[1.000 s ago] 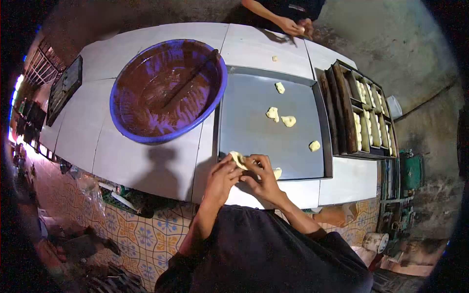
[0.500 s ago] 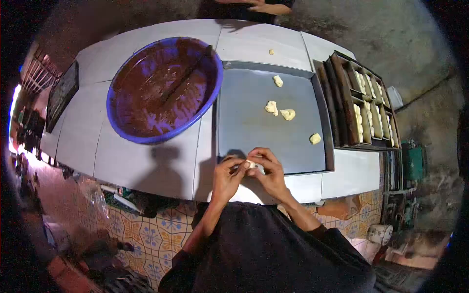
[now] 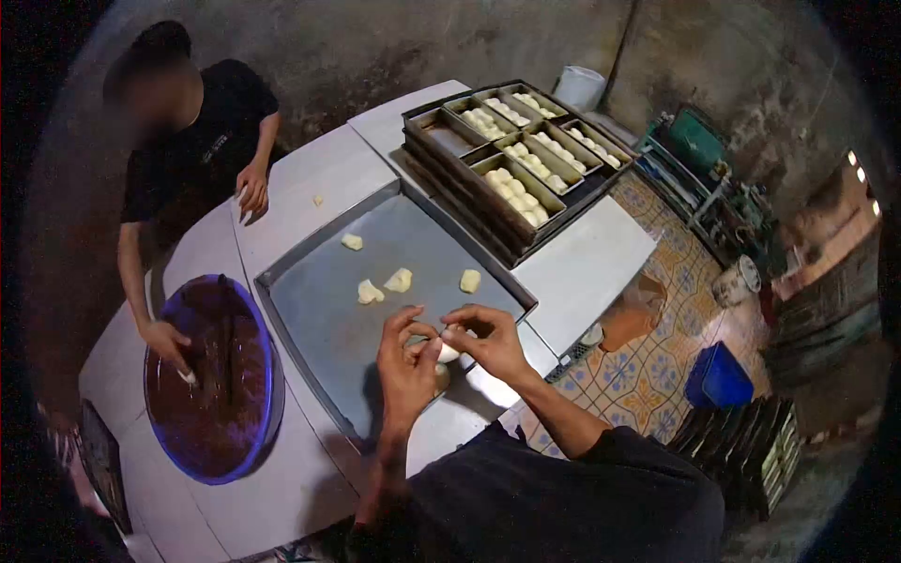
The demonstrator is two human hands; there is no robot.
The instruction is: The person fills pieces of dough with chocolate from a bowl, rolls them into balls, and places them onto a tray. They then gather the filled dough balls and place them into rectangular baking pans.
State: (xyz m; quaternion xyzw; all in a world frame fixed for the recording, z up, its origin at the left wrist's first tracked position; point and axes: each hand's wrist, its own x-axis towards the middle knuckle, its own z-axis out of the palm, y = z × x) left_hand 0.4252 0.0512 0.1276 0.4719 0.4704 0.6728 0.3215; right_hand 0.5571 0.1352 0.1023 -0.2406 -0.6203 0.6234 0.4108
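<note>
A small piece of pale dough [image 3: 449, 353] is pinched between the fingers of both hands over the near right part of a grey metal tray. My left hand [image 3: 406, 368] holds it from the left, with the fingers bent round it. On its right side, my right hand [image 3: 490, 345] grips it between thumb and fingers. Beyond the hands, several dough pieces lie apart on the tray [image 3: 324, 291]: two side by side [image 3: 398, 281], one farther off [image 3: 352, 242] and one to the right [image 3: 470, 281]. Another pale lump shows partly below the hands.
A purple basin [image 3: 272, 413] with brown contents stands at the left, a co-worker's hand [image 3: 167, 343] in it. The co-worker's other hand [image 3: 251, 190] rests at the table edge. Dough-filled tins [image 3: 511, 195] sit at the back right. A dough crumb [image 3: 318, 200] lies beyond the tray.
The view has turned to the right. The co-worker now shows at the left, with one hand in the basin. Both my hands still hold the dough between them.
</note>
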